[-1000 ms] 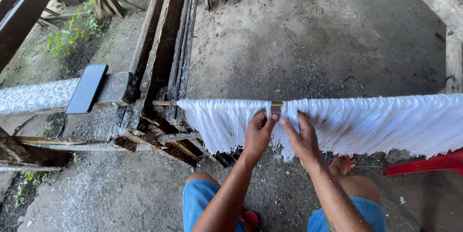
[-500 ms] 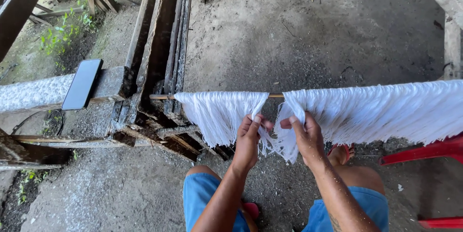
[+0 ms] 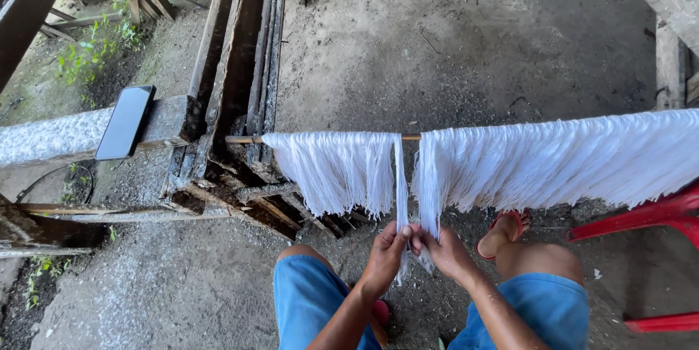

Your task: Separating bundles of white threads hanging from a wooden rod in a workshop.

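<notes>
From above, the left hand [image 3: 387,247] and right hand [image 3: 440,248] meet low in front of the knees, each pinching the bottom ends of a thin bundle of white strands [image 3: 402,183] that hangs from a wooden rod [image 3: 408,137]. More white fringe [image 3: 553,161] drapes along the rod. A dark phone [image 3: 125,122] lies on a concrete beam [image 3: 51,135].

A single head-worn camera looks steeply down and forward from a seated person. The blue-shorted knees fill the bottom edge, and both hands sit close at lower centre. A thin horizontal wooden rod [image 3: 328,138] crosses mid-frame, with grey concrete floor [image 3: 466,44] stretching away toward the top.
</notes>
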